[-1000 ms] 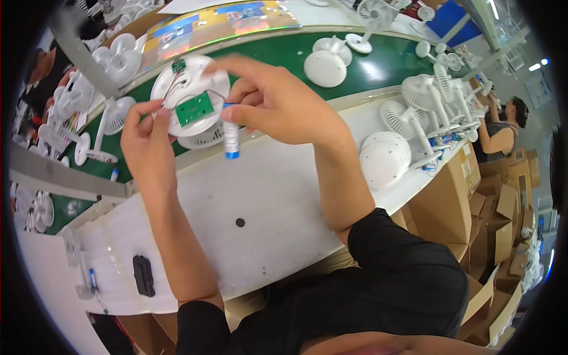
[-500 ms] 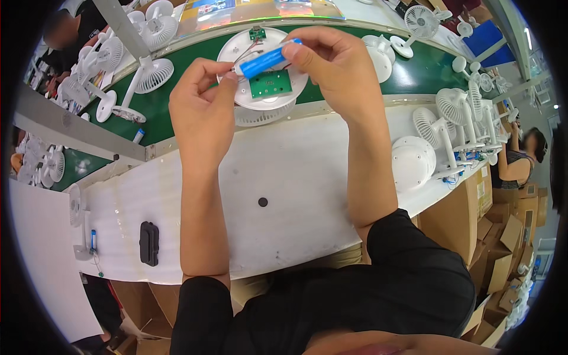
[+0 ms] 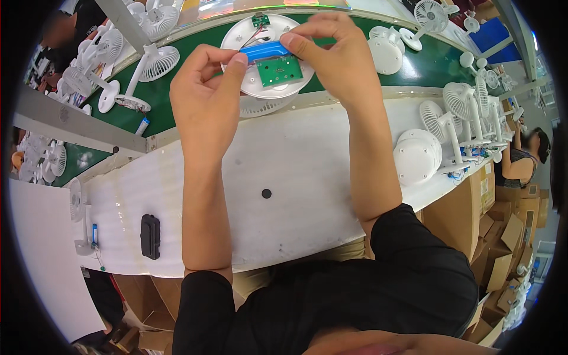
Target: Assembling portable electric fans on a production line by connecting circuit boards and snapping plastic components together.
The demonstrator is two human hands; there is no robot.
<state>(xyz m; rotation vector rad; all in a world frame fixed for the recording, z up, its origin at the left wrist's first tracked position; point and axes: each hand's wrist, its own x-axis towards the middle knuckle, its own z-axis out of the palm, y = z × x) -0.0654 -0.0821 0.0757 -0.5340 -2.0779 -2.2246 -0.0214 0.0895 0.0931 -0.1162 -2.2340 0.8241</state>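
A blue cylindrical battery (image 3: pixel 263 53) lies level across an open white round fan base (image 3: pixel 285 25), just above a green circuit board (image 3: pixel 279 71). My left hand (image 3: pixel 207 89) pinches the battery's left end between thumb and fingers. At its right end, the thumb and fingertips of my right hand (image 3: pixel 334 59) are closed on it. Thin wires run beside the battery, and a smaller green board (image 3: pixel 260 21) sits at the base's far edge. Beneath the base, part of a white fan grille (image 3: pixel 266 105) shows.
Several white fans (image 3: pixel 452 121) stand at the right, beside stacked round white bases (image 3: pixel 416 158). More fans (image 3: pixel 155 63) rest on the green bench at the left. A black oblong case (image 3: pixel 150 236) and a black disc (image 3: pixel 266 193) lie on the white table. Another person (image 3: pixel 520 160) is at far right.
The battery has gone from tilted and raised to level across the base, next to the circuit board. My left hand has moved from its wire end onto the battery's left end.
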